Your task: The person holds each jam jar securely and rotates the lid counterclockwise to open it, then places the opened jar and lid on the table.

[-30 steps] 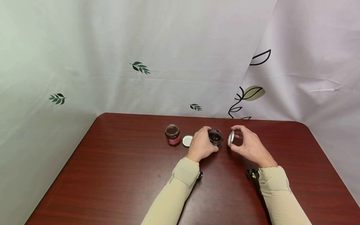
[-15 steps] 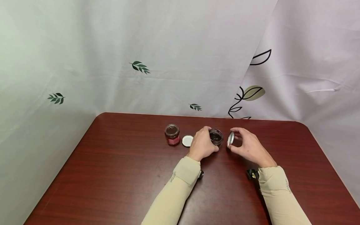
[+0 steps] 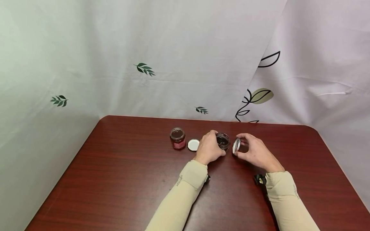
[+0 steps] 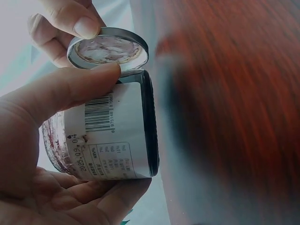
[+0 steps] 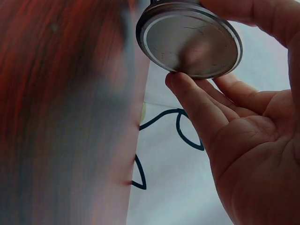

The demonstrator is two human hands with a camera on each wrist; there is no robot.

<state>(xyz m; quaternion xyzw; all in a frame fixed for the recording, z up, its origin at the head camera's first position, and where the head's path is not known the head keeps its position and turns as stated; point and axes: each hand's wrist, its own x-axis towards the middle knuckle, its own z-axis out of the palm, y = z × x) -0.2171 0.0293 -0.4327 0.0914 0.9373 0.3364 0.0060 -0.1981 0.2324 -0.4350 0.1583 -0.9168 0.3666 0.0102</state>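
My left hand grips a glass jar of dark jam by its sides, its mouth uncovered. In the left wrist view the jar's white label carries a barcode, and the thumb lies along the glass. Just right of the jar, my right hand pinches a metal lid by its rim, tilted on edge. Its stained inner face turns toward the jar; the plain outer face shows in the right wrist view. Whether the lid touches the table cannot be told.
Left of my left hand, a second lid lies white side up on the table. Beyond it stands another uncapped jar with a red label. A white cloth with leaf prints hangs behind the table's far edge.
The lid in my right hand has come slightly lower and tilted more. My left hand and its jar have stayed nearly in place.
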